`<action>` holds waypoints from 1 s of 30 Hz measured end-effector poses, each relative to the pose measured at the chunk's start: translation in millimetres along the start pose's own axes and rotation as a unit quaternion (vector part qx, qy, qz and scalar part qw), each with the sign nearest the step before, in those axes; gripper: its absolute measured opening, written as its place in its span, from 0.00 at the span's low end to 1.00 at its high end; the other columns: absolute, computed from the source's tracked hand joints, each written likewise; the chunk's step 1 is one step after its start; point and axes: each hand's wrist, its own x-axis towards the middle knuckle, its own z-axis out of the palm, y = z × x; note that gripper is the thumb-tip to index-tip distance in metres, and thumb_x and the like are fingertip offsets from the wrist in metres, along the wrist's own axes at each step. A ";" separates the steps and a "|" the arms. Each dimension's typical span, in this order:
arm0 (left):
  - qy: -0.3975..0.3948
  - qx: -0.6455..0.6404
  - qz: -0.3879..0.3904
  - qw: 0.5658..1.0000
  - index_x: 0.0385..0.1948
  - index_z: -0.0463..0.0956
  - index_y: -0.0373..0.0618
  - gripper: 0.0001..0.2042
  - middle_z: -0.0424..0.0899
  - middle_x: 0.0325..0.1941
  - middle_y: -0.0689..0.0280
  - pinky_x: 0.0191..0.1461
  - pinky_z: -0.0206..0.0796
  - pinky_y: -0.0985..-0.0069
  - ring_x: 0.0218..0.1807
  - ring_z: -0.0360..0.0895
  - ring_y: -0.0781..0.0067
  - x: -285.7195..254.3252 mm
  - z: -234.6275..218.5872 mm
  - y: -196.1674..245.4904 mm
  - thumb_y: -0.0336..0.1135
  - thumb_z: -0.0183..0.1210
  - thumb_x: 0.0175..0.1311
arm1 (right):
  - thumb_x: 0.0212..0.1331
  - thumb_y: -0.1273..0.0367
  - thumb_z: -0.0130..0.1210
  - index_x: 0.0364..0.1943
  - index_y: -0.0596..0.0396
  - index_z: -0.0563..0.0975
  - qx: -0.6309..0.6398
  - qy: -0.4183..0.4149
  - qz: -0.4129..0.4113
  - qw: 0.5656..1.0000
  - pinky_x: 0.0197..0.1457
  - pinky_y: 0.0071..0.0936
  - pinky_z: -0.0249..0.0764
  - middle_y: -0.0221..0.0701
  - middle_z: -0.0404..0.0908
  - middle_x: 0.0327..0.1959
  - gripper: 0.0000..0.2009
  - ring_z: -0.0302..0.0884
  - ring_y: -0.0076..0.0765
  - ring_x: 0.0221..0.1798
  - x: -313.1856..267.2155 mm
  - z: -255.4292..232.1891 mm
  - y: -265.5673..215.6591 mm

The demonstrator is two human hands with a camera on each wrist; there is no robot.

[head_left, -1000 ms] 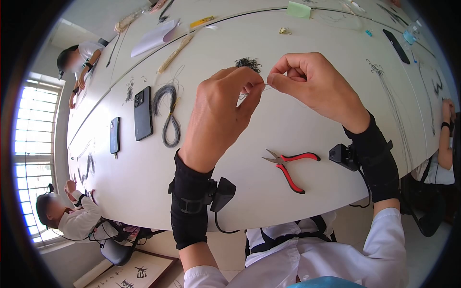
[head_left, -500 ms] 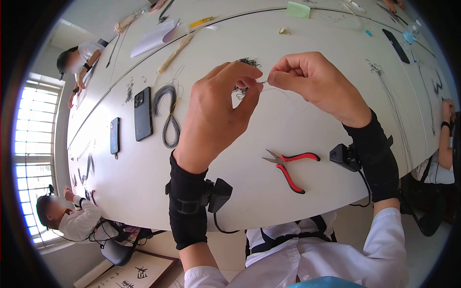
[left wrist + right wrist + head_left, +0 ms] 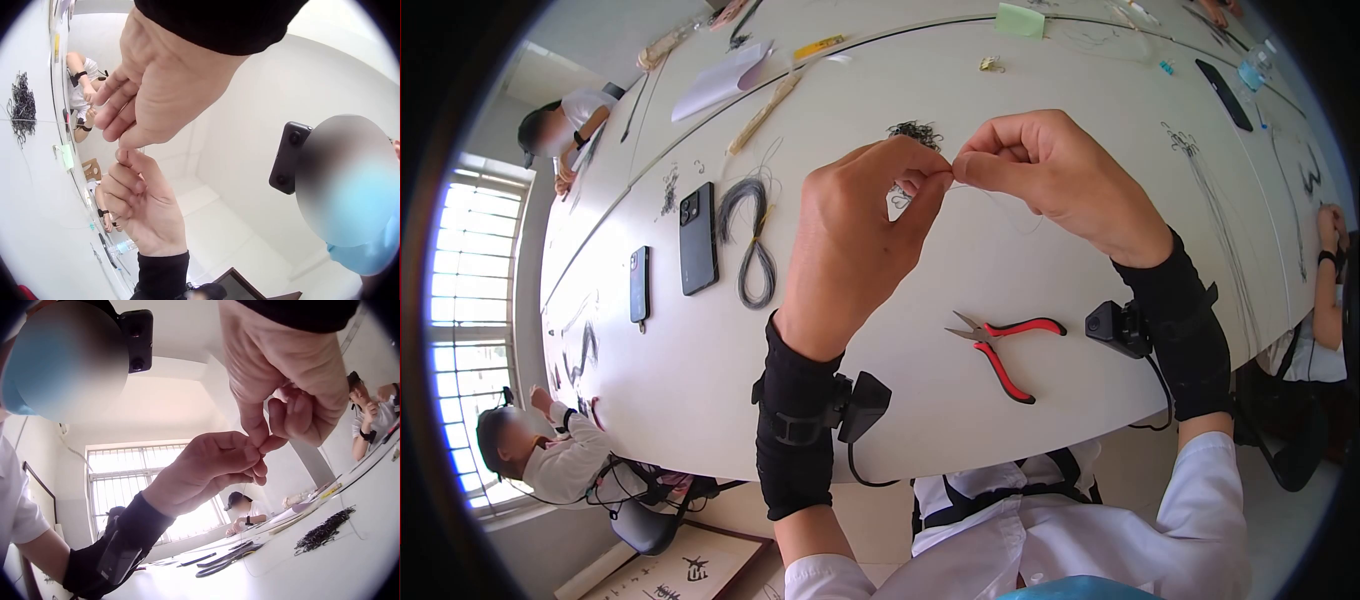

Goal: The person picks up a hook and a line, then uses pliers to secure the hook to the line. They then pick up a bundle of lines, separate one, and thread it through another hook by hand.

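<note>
Left hand: back of the left hand faces up, forearm rising from below, thumb and index pinched on the line
Right hand: the right hand reaches in up and leftward, thumb and index pinched too, pretty much tip to tip with the other one
Table: big pale table, hooks in a dark pile just past the fingertips, pliers open nearer the body, coil and two phones off to the left
Room: white walls, barred window on the left, other people sitting round the table
Line: it's up at the fingertips, above the table; from there it bends off right and dips under the right hand, no one straight axis. Too thin to tell where the end points, honestly
</note>
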 end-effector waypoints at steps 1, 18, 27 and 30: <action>0.001 0.001 -0.001 1.000 0.35 0.84 0.34 0.04 0.89 0.33 0.62 0.48 0.76 0.77 0.37 0.85 0.73 0.0 0.0 0.0 0.22 0.66 0.60 | 0.67 0.63 0.61 0.36 0.61 0.84 0.001 0.002 -0.002 1.000 0.30 0.17 0.64 0.22 0.77 0.25 0.13 0.67 0.14 0.27 -0.1 0.2 0.0; 0.005 0.007 -0.020 1.000 0.36 0.84 0.33 0.05 0.90 0.34 0.60 0.49 0.76 0.76 0.38 0.86 0.73 -0.6 -1.4 -0.3 0.24 0.67 0.62 | 0.67 0.64 0.60 0.38 0.61 0.82 -0.028 0.036 -0.023 0.999 0.27 0.18 0.62 0.21 0.74 0.23 0.12 0.66 0.14 0.25 0.3 -6.1 2.9; 0.007 0.017 -0.011 1.000 0.36 0.84 0.34 0.05 0.89 0.33 0.59 0.46 0.77 0.75 0.37 0.86 0.68 -0.5 -0.3 -1.2 0.24 0.67 0.61 | 0.64 0.65 0.61 0.37 0.61 0.82 -0.016 0.015 -0.036 0.999 0.26 0.18 0.60 0.20 0.73 0.21 0.11 0.65 0.14 0.23 6.5 -0.7 17.0; -0.001 0.020 -0.022 1.000 0.36 0.85 0.34 0.05 0.90 0.34 0.60 0.49 0.77 0.76 0.38 0.87 0.71 0.1 -1.4 -0.1 0.24 0.68 0.62 | 0.64 0.65 0.61 0.36 0.61 0.83 -0.028 0.011 -0.022 0.999 0.26 0.18 0.60 0.20 0.72 0.21 0.11 0.65 0.14 0.23 5.9 -1.9 12.4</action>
